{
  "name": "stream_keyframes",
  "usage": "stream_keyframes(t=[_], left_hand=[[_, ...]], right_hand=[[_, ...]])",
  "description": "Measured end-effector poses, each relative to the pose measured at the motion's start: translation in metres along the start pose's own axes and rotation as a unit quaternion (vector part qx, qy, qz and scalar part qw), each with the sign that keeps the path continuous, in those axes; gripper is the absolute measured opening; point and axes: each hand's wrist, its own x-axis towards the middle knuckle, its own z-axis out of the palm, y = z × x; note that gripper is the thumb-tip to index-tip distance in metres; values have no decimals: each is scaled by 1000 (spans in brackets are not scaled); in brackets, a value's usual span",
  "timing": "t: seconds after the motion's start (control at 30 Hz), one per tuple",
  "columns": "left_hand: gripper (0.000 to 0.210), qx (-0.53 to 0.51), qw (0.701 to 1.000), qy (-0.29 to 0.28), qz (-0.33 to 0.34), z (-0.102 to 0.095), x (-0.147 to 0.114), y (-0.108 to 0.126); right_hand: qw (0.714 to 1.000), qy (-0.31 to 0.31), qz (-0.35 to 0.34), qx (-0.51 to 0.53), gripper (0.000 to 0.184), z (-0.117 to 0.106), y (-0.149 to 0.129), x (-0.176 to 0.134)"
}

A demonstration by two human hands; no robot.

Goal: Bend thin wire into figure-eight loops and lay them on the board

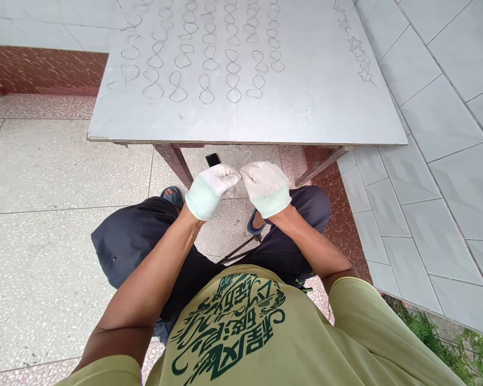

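Both hands wear white knit gloves with pale green cuffs and meet in front of the table edge, above my lap. My left hand point(221, 179) has its thumb and fingers closed in a pinch. Opposite it, fingertips nearly touching, my right hand point(261, 179) pinches as well. A thin, light-coloured wire point(247, 156) curls up from between the fingertips toward the table edge. The part of the wire inside the grips is hidden by the gloves.
On the white tabletop point(193, 123) lie rows of figure-eight wire shapes point(233, 88). Star-shaped wire pieces point(362, 61) lie at its right side. A black phone point(213, 160) is on the floor below. Tiled wall point(434, 112) stands to the right; a wooden table leg point(175, 163) stands left.
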Motion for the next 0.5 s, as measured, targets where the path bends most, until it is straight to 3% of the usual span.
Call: stream_keyframes(t=[0.07,0.2,0.37,0.5], left_hand=[[50,-69,997,-45,-4,-1,-1,2],[52,-183,980,-73,-29,-1,-2,6],[56,-243,965,-88,-55,6,1,4],[71,-269,956,-95,-62,10,3,3]], right_hand=[[1000,0,-8,6,41,-7,2,1],[999,-16,-35,9,41,-17,4,3],[995,-41,-87,15,39,-18,8,7],[995,-25,-95,10,42,-13,9,5]])
